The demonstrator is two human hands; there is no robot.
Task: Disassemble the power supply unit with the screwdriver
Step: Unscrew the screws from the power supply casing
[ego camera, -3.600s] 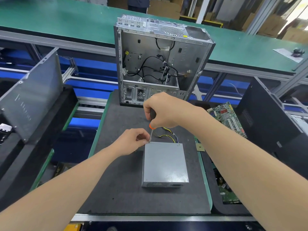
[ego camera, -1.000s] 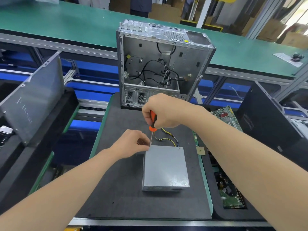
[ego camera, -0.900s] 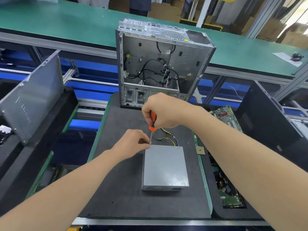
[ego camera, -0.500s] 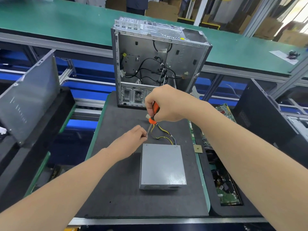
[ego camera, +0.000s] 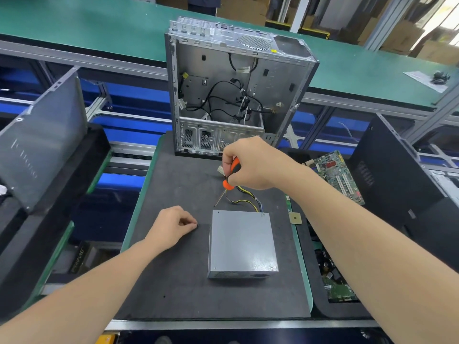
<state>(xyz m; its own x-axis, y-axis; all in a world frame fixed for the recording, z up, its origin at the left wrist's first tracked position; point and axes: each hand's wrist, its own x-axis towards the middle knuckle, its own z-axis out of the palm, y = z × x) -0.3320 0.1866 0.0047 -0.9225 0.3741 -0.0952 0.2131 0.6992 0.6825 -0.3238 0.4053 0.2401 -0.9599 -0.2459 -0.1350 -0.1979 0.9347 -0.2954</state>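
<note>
the right hand [ego camera: 250, 165] is curled round the screwdriver [ego camera: 227, 184], hiding most of its orange and black handle. the thin shaft is hard to follow against the dark mat [ego camera: 178, 281]. the left hand [ego camera: 171, 228] rests on the mat with thumb and forefinger pinched on a small dark piece [ego camera: 198, 225], too small to name. both forearms are cut off by the bottom of the view.

the power supply unit [ego camera: 242, 242] lies flat, right of the mat's middle and nearer its right edge. its long axis runs from the near edge toward the far edge. its near face is in shadow and unclear. its wires [ego camera: 246, 199] leave the far side and disappear under the right hand. the screwdriver tilts, its tip pointing down and left, just off the unit's far left corner. contact there cannot be told.

an opened computer case [ego camera: 233, 90] stands upright at the mat's far edge.
</note>
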